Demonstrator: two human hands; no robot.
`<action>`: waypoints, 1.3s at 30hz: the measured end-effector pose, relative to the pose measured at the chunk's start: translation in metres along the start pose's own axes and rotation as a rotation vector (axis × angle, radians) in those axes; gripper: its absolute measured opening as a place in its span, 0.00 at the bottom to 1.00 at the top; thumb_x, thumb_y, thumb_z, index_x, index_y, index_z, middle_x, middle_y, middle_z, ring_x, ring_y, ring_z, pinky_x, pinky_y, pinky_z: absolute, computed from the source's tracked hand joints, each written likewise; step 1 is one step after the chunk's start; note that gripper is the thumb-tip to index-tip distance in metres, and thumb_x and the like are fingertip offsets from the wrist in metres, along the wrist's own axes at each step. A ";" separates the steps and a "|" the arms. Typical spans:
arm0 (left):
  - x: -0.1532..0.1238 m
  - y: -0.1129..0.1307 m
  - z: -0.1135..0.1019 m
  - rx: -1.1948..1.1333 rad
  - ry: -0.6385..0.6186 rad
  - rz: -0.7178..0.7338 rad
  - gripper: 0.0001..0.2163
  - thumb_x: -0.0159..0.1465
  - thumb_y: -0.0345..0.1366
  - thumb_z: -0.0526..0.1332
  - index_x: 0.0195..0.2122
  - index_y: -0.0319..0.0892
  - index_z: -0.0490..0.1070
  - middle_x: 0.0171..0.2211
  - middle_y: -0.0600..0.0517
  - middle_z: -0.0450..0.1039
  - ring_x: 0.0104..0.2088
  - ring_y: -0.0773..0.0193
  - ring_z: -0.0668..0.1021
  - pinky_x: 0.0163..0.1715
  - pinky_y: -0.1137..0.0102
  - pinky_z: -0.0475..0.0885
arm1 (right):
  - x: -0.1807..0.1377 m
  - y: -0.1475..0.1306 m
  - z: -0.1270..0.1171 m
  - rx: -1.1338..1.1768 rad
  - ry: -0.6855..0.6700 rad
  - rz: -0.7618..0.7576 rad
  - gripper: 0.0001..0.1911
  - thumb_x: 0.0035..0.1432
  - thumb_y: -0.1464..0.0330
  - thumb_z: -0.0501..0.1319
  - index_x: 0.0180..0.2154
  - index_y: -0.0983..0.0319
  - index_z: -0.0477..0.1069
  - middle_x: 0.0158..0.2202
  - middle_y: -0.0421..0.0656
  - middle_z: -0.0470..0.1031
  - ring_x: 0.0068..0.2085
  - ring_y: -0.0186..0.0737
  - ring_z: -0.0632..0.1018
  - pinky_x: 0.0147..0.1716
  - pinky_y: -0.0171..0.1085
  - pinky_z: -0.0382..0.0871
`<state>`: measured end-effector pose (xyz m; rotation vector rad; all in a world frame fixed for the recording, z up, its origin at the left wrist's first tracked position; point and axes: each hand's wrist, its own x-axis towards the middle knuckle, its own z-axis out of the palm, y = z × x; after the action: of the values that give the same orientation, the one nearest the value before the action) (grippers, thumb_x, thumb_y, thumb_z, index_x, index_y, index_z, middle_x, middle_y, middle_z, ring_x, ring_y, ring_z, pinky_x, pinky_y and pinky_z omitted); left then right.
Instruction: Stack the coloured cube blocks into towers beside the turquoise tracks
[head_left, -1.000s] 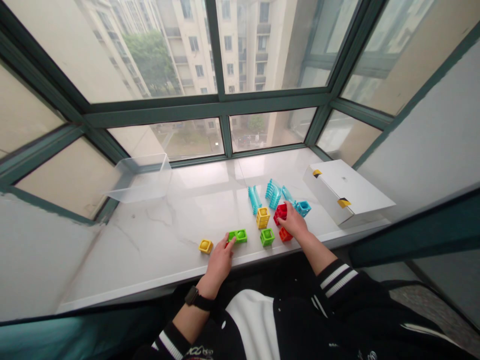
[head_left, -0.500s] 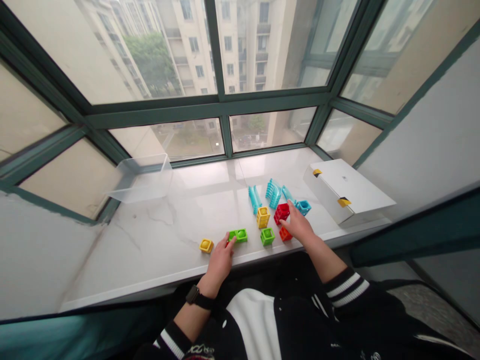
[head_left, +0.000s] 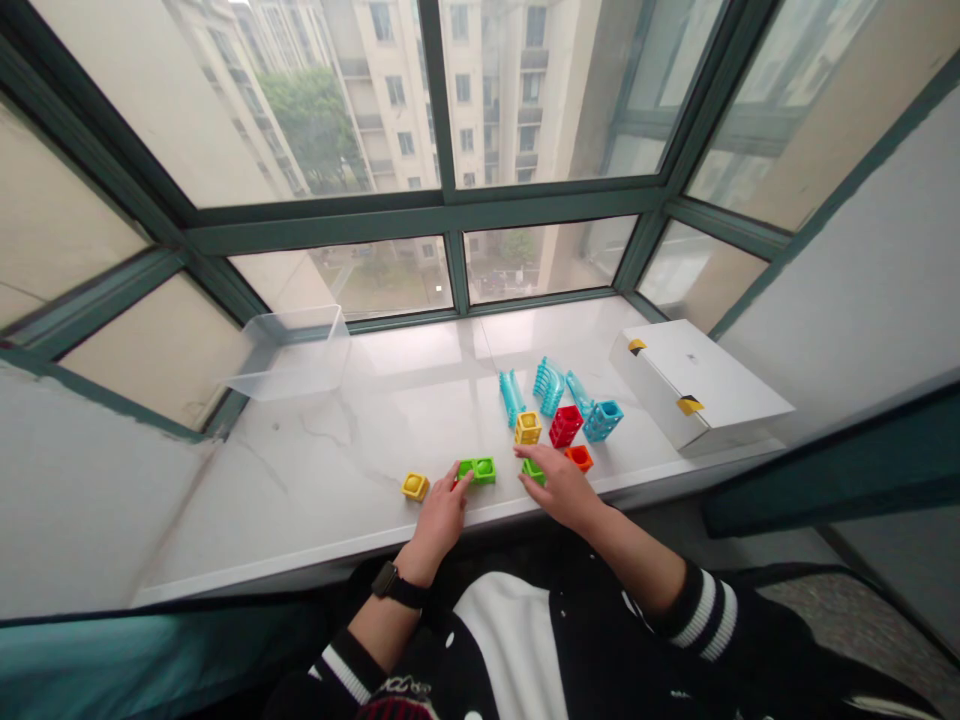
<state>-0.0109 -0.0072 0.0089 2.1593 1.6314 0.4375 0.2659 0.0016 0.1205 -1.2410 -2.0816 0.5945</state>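
Observation:
Toy blocks lie near the front edge of a white marble sill (head_left: pixel 360 420). My left hand (head_left: pixel 441 517) rests with its fingertips on the left end of a long green block (head_left: pixel 478 469), fingers loosely curled. A small yellow block (head_left: pixel 414 486) lies to its left. My right hand (head_left: pixel 559 482) hovers open, fingers spread, over a small green block (head_left: pixel 533 469), partly covering it. Beyond it sit a tall yellow block (head_left: pixel 527 428), a red block (head_left: pixel 565 425), an orange block (head_left: pixel 579 457) and a blue block (head_left: pixel 603 420).
Several turquoise ribbed track pieces (head_left: pixel 549 386) lie behind the blocks. A white cardboard box (head_left: pixel 697 385) stands at the right end of the sill. A clear plastic tub (head_left: pixel 289 352) sits at the back left by the window frame.
My right hand has let go of the red block and moved left and nearer, over the small green block. My left hand has stayed on the long green block.

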 end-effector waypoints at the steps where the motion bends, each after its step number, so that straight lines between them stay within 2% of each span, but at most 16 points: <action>1: -0.001 0.000 -0.001 0.001 -0.007 0.003 0.29 0.66 0.22 0.56 0.68 0.48 0.69 0.74 0.42 0.59 0.67 0.49 0.72 0.67 0.50 0.67 | 0.004 -0.004 0.016 -0.014 -0.073 -0.007 0.26 0.65 0.70 0.62 0.64 0.58 0.69 0.59 0.50 0.78 0.60 0.49 0.77 0.63 0.50 0.70; 5: -0.004 0.000 -0.005 0.011 -0.022 0.022 0.29 0.66 0.22 0.56 0.68 0.47 0.68 0.74 0.42 0.58 0.68 0.51 0.70 0.69 0.52 0.65 | 0.027 -0.011 0.078 -0.211 -0.331 0.028 0.39 0.59 0.73 0.68 0.69 0.65 0.62 0.68 0.59 0.67 0.67 0.53 0.70 0.67 0.49 0.65; 6: -0.005 0.000 -0.006 0.016 -0.025 0.023 0.29 0.66 0.23 0.56 0.68 0.46 0.68 0.74 0.42 0.59 0.68 0.51 0.70 0.69 0.53 0.65 | 0.033 -0.011 0.089 -0.281 -0.372 0.049 0.38 0.59 0.74 0.68 0.69 0.66 0.61 0.69 0.59 0.65 0.68 0.53 0.70 0.67 0.48 0.65; 8: -0.007 0.001 -0.007 0.028 -0.031 0.020 0.29 0.66 0.22 0.56 0.68 0.45 0.68 0.73 0.41 0.59 0.68 0.51 0.70 0.69 0.53 0.65 | 0.044 -0.010 0.104 -0.394 -0.429 0.101 0.33 0.63 0.76 0.63 0.68 0.66 0.62 0.66 0.59 0.69 0.65 0.52 0.72 0.63 0.47 0.68; 11: -0.009 0.004 -0.009 0.041 -0.036 0.009 0.29 0.66 0.22 0.55 0.69 0.45 0.68 0.74 0.42 0.59 0.68 0.51 0.70 0.69 0.54 0.64 | 0.054 -0.007 0.109 -0.455 -0.455 0.157 0.21 0.67 0.79 0.56 0.60 0.67 0.71 0.55 0.58 0.77 0.57 0.51 0.78 0.55 0.45 0.73; 15: -0.010 0.007 -0.011 0.050 -0.060 -0.001 0.30 0.66 0.22 0.56 0.69 0.46 0.68 0.74 0.43 0.59 0.68 0.52 0.70 0.70 0.55 0.63 | 0.056 -0.006 0.101 -0.456 -0.464 0.164 0.13 0.64 0.77 0.61 0.49 0.66 0.76 0.50 0.57 0.79 0.54 0.52 0.78 0.51 0.43 0.74; 21: -0.009 0.007 -0.010 0.087 -0.042 0.003 0.29 0.68 0.23 0.54 0.69 0.47 0.66 0.74 0.44 0.59 0.69 0.52 0.68 0.70 0.54 0.63 | 0.053 -0.015 0.070 -0.390 -0.397 0.135 0.14 0.61 0.69 0.67 0.49 0.64 0.76 0.50 0.54 0.78 0.54 0.51 0.78 0.53 0.44 0.72; 23: -0.009 0.007 -0.009 0.103 -0.025 0.015 0.29 0.68 0.22 0.53 0.69 0.48 0.67 0.74 0.44 0.59 0.71 0.51 0.67 0.71 0.52 0.62 | 0.050 -0.017 0.054 -0.223 -0.317 0.113 0.18 0.60 0.68 0.68 0.51 0.62 0.75 0.50 0.52 0.79 0.52 0.49 0.79 0.53 0.44 0.73; 26: -0.006 0.008 -0.008 0.118 -0.010 0.021 0.30 0.67 0.20 0.52 0.68 0.48 0.67 0.74 0.44 0.58 0.74 0.48 0.62 0.72 0.48 0.60 | 0.041 -0.016 0.030 0.148 -0.207 0.139 0.23 0.59 0.67 0.69 0.56 0.60 0.72 0.48 0.48 0.80 0.45 0.43 0.81 0.49 0.43 0.76; 30: -0.002 0.015 -0.011 0.119 0.019 -0.009 0.31 0.66 0.22 0.56 0.70 0.48 0.63 0.74 0.42 0.57 0.75 0.44 0.58 0.71 0.43 0.59 | 0.023 -0.009 0.008 0.547 -0.165 0.249 0.29 0.61 0.60 0.69 0.61 0.58 0.69 0.46 0.45 0.80 0.42 0.41 0.82 0.46 0.43 0.78; 34: -0.005 0.037 -0.029 0.008 0.115 0.098 0.34 0.67 0.33 0.65 0.73 0.47 0.56 0.74 0.42 0.58 0.75 0.45 0.58 0.72 0.47 0.58 | 0.009 -0.002 0.000 0.723 -0.165 0.364 0.29 0.59 0.54 0.70 0.58 0.57 0.72 0.50 0.46 0.79 0.47 0.43 0.82 0.51 0.46 0.78; 37: -0.011 0.061 -0.048 -0.129 0.169 0.215 0.37 0.68 0.42 0.67 0.74 0.49 0.52 0.72 0.42 0.60 0.72 0.49 0.63 0.71 0.51 0.62 | 0.003 -0.001 0.001 0.860 -0.194 0.449 0.29 0.56 0.52 0.73 0.55 0.57 0.74 0.52 0.46 0.78 0.49 0.45 0.82 0.53 0.48 0.78; 39: -0.015 0.075 -0.057 -0.182 0.203 0.259 0.36 0.67 0.44 0.67 0.73 0.49 0.53 0.70 0.42 0.63 0.70 0.49 0.67 0.70 0.51 0.65 | 0.000 -0.002 0.004 0.947 -0.218 0.502 0.30 0.54 0.50 0.74 0.54 0.57 0.75 0.52 0.46 0.77 0.49 0.45 0.82 0.51 0.49 0.80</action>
<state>0.0209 -0.0328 0.0952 2.2520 1.3501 0.8727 0.2618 0.0002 0.1186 -1.1034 -1.2818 1.7468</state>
